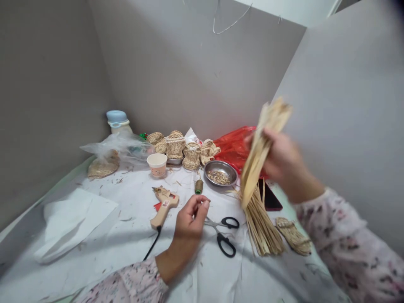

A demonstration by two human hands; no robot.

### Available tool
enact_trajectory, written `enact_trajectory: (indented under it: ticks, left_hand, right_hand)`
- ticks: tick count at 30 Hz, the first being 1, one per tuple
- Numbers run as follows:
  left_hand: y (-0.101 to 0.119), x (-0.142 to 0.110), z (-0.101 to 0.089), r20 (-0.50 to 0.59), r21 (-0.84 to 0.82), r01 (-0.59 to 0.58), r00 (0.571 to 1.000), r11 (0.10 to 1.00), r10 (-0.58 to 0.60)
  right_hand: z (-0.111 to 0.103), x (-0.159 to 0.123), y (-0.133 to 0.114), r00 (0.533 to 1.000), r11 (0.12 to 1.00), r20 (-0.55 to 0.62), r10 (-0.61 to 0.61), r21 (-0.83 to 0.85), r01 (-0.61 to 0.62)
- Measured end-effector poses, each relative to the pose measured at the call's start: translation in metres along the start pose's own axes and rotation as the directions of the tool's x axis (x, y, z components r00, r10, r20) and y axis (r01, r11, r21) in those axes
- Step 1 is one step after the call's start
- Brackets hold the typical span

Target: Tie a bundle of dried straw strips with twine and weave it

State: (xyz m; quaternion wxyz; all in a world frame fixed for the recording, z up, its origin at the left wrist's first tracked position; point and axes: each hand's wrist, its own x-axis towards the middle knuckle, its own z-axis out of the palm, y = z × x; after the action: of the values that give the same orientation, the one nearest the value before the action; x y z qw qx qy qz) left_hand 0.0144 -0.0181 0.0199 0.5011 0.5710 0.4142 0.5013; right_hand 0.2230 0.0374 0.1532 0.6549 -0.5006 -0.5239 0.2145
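Note:
My right hand (pixel 282 162) is raised above the table, closed round a flat bundle of pale straw strips (pixel 261 147) that slants up to the right. My left hand (pixel 191 214) hovers low over the white table cover, thumb and fingers curled into a pinch; whether anything is in it I cannot make out. Black-handled scissors (pixel 224 235) lie just right of that hand. A tan glue gun (pixel 164 204) lies just left of it, its black cord running toward me. A loose pile of straw strips (pixel 261 225) rests under the raised bundle.
Several small woven straw baskets (pixel 183 149) stand at the back, with a paper cup (pixel 157 164), a metal bowl (pixel 221 172), a twine spool (pixel 198 186), a red plastic bag (pixel 235 145), a dark phone (pixel 271 198) and a woven sole (pixel 293 235). Grey walls enclose the table.

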Motion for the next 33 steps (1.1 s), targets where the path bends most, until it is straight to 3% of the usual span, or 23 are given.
enact_trajectory:
  ticks: [1,2,4,7,13,19,22,25,28,30,33]
  left_hand:
    - [0.001,0.001,-0.001,-0.015,-0.021,-0.008,1.000,1.000,0.007]
    - [0.003,0.003,-0.002,-0.028,-0.041,-0.014,1.000,0.999,0.013]
    - [0.004,0.007,-0.004,-0.048,-0.072,-0.022,0.999,0.997,0.019]
    - [0.002,0.013,-0.006,-0.048,-0.092,-0.011,0.999,0.996,0.007]
    - [-0.009,0.019,-0.007,0.131,-0.190,0.202,0.975,0.961,-0.179]
    - [-0.011,0.025,-0.009,0.122,-0.415,0.309,0.951,0.856,-0.284]
    - [-0.010,0.025,-0.010,0.165,-0.470,0.333,0.943,0.817,-0.289]
    - [-0.010,0.022,-0.009,0.276,-0.465,0.417,0.906,0.781,-0.320]
    - [-0.009,0.020,-0.008,0.309,-0.433,0.481,0.874,0.762,-0.376]
    - [-0.007,0.021,-0.009,0.264,-0.434,0.471,0.882,0.768,-0.391]
    - [-0.006,0.024,-0.010,0.203,-0.444,0.429,0.903,0.787,-0.378]
  right_hand:
    - [0.017,-0.029,0.005,0.967,0.963,0.168,0.191,0.158,-0.218]
    - [0.033,-0.057,0.013,0.913,0.898,0.264,0.311,0.233,-0.373]
    - [0.057,-0.102,0.029,0.811,0.774,0.339,0.477,0.276,-0.570]
    - [0.073,-0.142,0.049,0.769,0.672,0.352,0.533,0.377,-0.638]
    - [0.073,-0.168,0.080,0.730,0.646,0.328,0.600,0.339,-0.684]
    - [0.071,-0.179,0.111,0.809,0.791,0.269,0.522,0.204,-0.577]
    - [0.071,-0.178,0.108,0.774,0.775,0.397,0.493,0.205,-0.598]
    - [0.072,-0.177,0.099,0.728,0.763,0.516,0.452,0.199,-0.615]
    - [0.072,-0.177,0.096,0.715,0.802,0.552,0.429,0.132,-0.583]
    - [0.072,-0.177,0.096,0.785,0.876,0.473,0.400,0.055,-0.479]
    - [0.069,-0.175,0.095,0.911,0.944,0.256,0.323,-0.025,-0.328]
